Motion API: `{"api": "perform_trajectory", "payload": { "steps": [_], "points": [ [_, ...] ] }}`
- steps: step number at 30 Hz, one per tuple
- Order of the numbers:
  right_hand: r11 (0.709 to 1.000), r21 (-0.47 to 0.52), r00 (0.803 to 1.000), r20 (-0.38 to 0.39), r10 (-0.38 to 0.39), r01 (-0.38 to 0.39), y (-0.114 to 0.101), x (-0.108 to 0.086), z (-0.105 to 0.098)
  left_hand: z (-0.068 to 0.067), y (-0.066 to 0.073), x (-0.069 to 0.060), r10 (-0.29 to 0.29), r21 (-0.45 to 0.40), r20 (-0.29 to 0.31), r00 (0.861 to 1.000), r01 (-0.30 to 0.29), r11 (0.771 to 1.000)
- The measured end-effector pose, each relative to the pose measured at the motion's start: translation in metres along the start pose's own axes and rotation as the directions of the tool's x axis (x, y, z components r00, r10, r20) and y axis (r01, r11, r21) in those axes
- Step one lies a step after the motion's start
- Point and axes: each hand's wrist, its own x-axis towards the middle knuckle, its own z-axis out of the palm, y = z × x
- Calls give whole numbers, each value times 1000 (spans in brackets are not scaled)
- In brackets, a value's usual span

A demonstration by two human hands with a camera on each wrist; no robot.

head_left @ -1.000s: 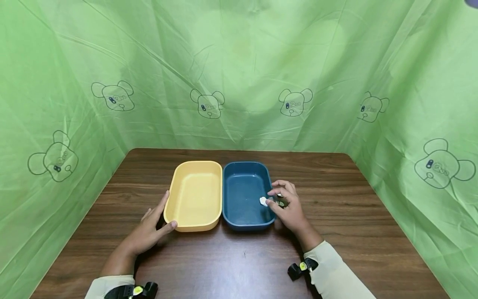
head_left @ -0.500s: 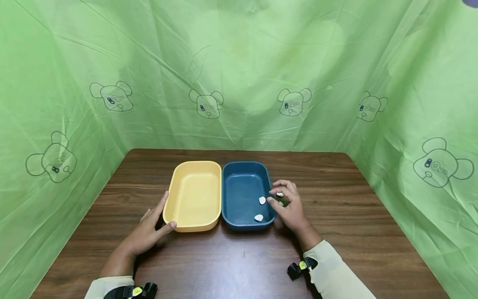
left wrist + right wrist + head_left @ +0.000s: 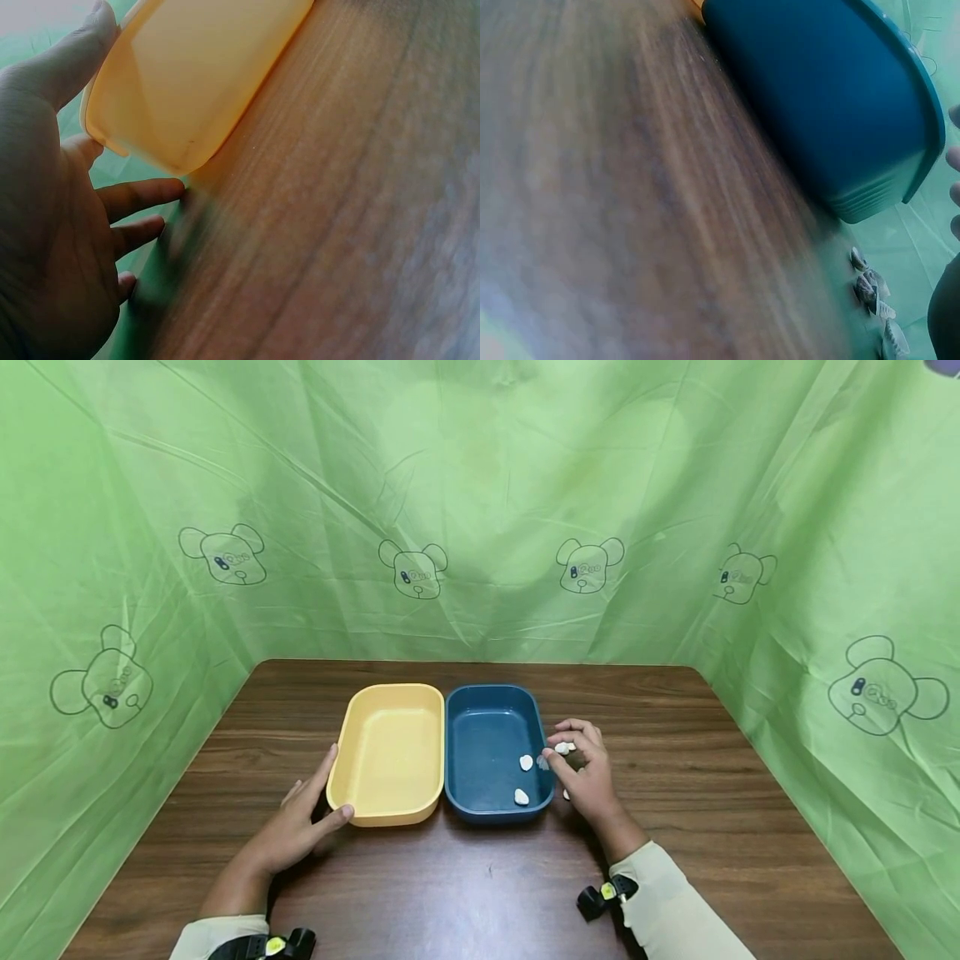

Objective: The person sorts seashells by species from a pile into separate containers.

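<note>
Left hand (image 3: 296,828) wide at the tray (image 3: 388,752), right hand (image 3: 591,779) narrowly parted, the shells (image 3: 521,797) looked light, brittle, best pinched edgewise

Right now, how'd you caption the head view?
Left hand touches rectangular yellow tray; right hand beside rectangular blue tray containing white shells.

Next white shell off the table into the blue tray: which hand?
Right hand, likely: it's beside the blue tray, near the white shells. Left hand touches the yellow tray, farther off.
</note>
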Motion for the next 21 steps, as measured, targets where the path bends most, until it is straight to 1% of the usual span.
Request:
{"api": "perform_trajectory", "payload": {
  "steps": [6,9,13,18,21],
  "points": [
    [998,3,996,-71,60,-60,4,1,0,0,0,0,0,4,-1,1000,0,1000],
    [996,12,990,-108,93,-92,6,3,0,-1,0,0,1,5,0,1000,-1,1000],
    [990,-17,981,-145,133,-137,9,5,-2,-1,0,0,2,9,1,1000,-2,1000],
    [981,-72,975,-150,166,-178,13,7,-8,0,-1,0,4,5,-2,1000,-4,1000],
    [975,-78,969,-151,196,-209,18,8,-13,0,-1,0,8,6,-3,1000,-8,1000]
  ]
}}
